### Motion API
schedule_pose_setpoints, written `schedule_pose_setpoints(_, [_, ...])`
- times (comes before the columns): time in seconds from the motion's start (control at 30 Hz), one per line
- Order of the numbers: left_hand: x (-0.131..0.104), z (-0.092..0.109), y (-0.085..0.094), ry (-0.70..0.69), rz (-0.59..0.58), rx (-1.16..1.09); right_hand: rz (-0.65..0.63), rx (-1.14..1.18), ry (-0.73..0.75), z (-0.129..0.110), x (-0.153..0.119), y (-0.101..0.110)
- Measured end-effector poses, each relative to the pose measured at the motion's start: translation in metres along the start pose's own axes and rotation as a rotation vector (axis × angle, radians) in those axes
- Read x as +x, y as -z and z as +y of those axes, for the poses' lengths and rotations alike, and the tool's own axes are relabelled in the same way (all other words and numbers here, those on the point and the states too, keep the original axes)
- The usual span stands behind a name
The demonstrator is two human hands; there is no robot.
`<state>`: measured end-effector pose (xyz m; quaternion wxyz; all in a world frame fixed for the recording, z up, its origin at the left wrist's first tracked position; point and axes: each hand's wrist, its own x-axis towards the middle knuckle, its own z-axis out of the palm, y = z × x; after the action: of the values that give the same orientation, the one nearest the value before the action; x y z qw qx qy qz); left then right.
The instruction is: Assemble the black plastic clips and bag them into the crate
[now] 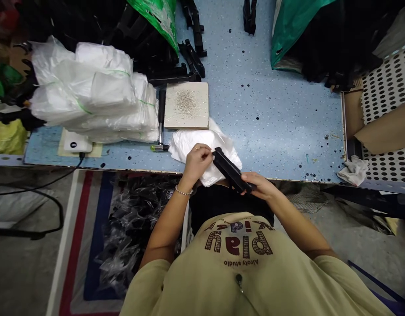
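Note:
A long black part (231, 171) slants over the table's front edge, its lower right end gripped in my right hand (259, 185). At its upper left end is my left hand (198, 161), fingers pinched together; whatever is between them is too small to make out. White plastic bags (207, 145) lie flat under and behind my left hand. Beyond them sits a beige square block (186, 105) with small specks on top. A hammer (161, 123) lies along the block's left side.
Bundled clear bags (97, 96) and a white device (77, 142) are at the left of the blue table (271, 114). Black parts (195, 30) lie at the back. A green bag (283, 35) and a perforated rack (389, 87) stand right. Wrapped parts (130, 228) fill a container below left.

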<state>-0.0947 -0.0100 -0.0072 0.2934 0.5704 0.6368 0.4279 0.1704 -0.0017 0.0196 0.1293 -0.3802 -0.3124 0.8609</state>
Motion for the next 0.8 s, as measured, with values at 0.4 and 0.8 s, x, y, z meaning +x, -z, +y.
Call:
schedule_pose_setpoints(0.4, [-0.009,0.015,0.022,-0.168,0.125,0.126,-0.178,0.314,-0.077,0.008,0.0,-0.01])
schedule_pose_setpoints(0.8, [-0.006,0.005,0.004,0.304,0.023,-0.363,-0.271,0.505,-0.057,0.006,-0.014,0.012])
